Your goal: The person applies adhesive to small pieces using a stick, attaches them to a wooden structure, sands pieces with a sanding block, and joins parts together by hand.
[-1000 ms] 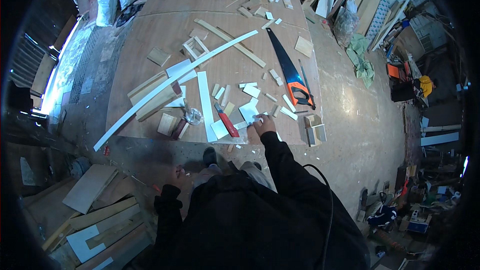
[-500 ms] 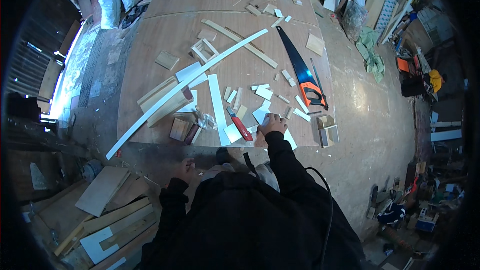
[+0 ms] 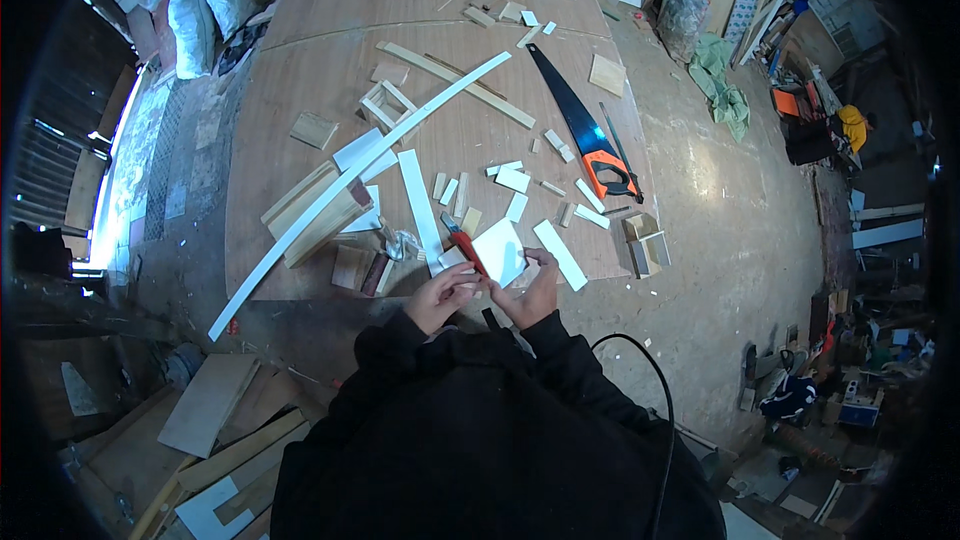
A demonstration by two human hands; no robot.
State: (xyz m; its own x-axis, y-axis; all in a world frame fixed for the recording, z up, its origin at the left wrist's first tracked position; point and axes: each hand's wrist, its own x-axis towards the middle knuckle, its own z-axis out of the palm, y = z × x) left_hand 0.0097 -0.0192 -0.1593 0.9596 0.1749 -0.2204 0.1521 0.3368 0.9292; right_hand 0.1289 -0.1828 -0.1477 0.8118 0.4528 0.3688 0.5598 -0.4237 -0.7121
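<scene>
My two hands meet at the near edge of a big plywood sheet (image 3: 300,90) lying on the floor. My right hand (image 3: 532,292) grips the near corner of a white square piece (image 3: 500,250), thumb on its edge. My left hand (image 3: 442,296) has its fingers curled at the near end of a red-handled knife (image 3: 462,243), which lies just left of the white square. Whether those fingers grip the knife is hidden. A white strip (image 3: 558,254) lies beside my right hand.
A long white curved strip (image 3: 340,185) crosses the sheet. A handsaw with an orange and black handle (image 3: 588,138) lies to the right. Several small wood offcuts, a small wooden box (image 3: 642,240), boards at lower left and a black cable (image 3: 650,380) surround me.
My left hand has come up from beside my body to meet my right hand at the sheet's edge. My right hand has drawn back to the white square's near corner.
</scene>
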